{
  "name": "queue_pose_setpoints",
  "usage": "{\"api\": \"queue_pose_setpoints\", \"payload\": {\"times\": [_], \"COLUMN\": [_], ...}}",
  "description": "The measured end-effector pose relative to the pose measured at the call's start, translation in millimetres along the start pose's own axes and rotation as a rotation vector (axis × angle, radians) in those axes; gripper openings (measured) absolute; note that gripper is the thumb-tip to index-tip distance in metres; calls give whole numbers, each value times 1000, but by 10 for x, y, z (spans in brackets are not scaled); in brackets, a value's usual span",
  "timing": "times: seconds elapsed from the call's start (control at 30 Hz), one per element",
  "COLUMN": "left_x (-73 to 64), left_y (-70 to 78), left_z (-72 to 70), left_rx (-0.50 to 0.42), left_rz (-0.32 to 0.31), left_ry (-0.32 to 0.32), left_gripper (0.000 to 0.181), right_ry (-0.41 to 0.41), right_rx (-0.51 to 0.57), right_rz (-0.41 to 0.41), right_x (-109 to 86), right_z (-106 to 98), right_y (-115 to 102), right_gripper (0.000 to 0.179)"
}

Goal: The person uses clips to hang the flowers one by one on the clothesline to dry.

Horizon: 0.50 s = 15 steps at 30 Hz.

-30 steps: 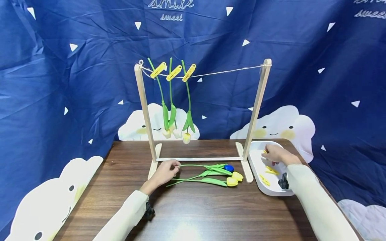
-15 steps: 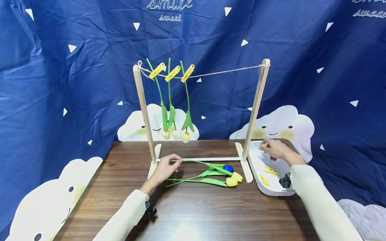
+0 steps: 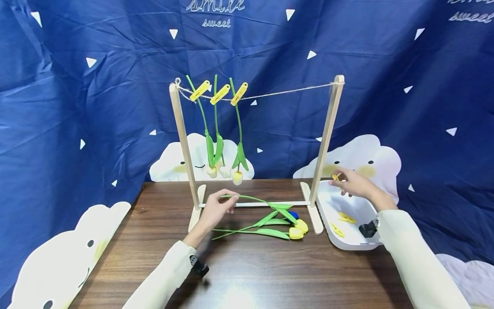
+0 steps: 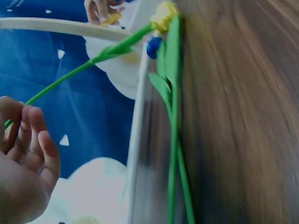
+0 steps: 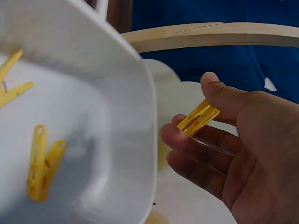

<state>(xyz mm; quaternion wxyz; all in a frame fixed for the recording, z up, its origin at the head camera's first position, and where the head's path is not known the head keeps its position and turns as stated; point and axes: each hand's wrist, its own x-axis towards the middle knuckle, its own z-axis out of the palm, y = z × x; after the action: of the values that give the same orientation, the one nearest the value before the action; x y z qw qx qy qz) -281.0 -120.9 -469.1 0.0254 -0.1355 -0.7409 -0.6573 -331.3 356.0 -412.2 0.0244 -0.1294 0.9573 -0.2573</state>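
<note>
My left hand (image 3: 218, 208) pinches the stem end of a yellow tulip (image 4: 60, 80) between thumb and fingers. The stem is raised at that end, and its bloom (image 3: 301, 226) lies low among the others. Beneath it on the table are another yellow tulip (image 3: 296, 233) and a blue tulip (image 4: 153, 47), partly covered by leaves. Over the far end of the white tray (image 3: 347, 246), my right hand (image 3: 353, 183) pinches a yellow clothespin (image 5: 198, 117) between thumb and fingertips.
A wooden frame (image 3: 327, 137) carries a twine line (image 3: 285, 92). Three tulips (image 3: 237, 177) hang bloom-down from it at the left, each under a yellow clothespin (image 3: 239, 94). Two more clothespins (image 3: 338, 230) lie in the tray. A blue printed cloth (image 3: 115, 64) hangs behind.
My left hand has risen with the tulip's stem end, lifting it off the table. My right hand has come up from inside the tray with a clothespin.
</note>
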Motion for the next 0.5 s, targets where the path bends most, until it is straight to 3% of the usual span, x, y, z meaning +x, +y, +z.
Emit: {"api": "queue_pose_setpoints", "payload": {"times": [0.23, 0.4, 0.5], "left_x": [10, 37, 53], "left_y": [162, 319, 426], "left_z": [158, 273, 322], "left_rx": [-107, -139, -140], "left_rz": [76, 161, 175], "left_ry": [47, 69, 89], "left_gripper": [19, 19, 19], "right_ry": [53, 84, 108], "right_rx": [90, 75, 48], "right_rz": [-70, -85, -88], "right_x": [-48, -72, -90], "right_z": [-111, -187, -223], "right_y": [-178, -359, -457], "right_gripper": [45, 42, 40]}}
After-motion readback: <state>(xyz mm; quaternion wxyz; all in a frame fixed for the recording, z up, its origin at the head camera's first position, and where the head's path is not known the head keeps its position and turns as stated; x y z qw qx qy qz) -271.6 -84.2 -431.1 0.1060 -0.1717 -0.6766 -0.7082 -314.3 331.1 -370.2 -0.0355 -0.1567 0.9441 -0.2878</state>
